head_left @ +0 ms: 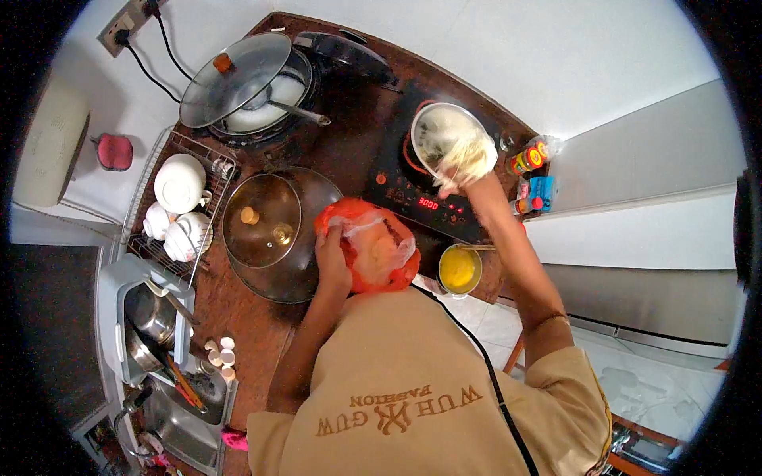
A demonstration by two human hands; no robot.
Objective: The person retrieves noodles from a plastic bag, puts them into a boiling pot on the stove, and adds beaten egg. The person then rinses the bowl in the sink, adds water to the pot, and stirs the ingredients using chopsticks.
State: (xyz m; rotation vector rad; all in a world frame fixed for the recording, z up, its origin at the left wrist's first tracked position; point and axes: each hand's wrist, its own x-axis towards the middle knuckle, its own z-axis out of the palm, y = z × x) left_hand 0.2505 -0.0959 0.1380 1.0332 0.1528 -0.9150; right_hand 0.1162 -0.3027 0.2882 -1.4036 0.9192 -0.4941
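Observation:
My left hand (333, 252) grips the rim of a red plastic bag (324, 216), holding it in front of my body. The bag's mouth gapes, and pale contents (373, 250) show inside with a clear inner film. My right hand (451, 184) is closed on a bundle of pale, thin noodles (470, 155) over a pot (419, 133) on the black induction cooker (389, 163). Steam or whitish contents blur the inside of the pot. Most of my right fingers are hidden by the noodles. Beside the cooker stands a cup of beaten egg (459, 268) with chopsticks across it.
A lidded wok (317, 278) is left of the bag. Behind it, a rice cooker (305, 119) has a glass lid (246, 75) leaning on it. A dish rack (202, 262), eggshells (228, 357) and a sink (214, 456) lie left; seasoning jars (525, 161) stand right.

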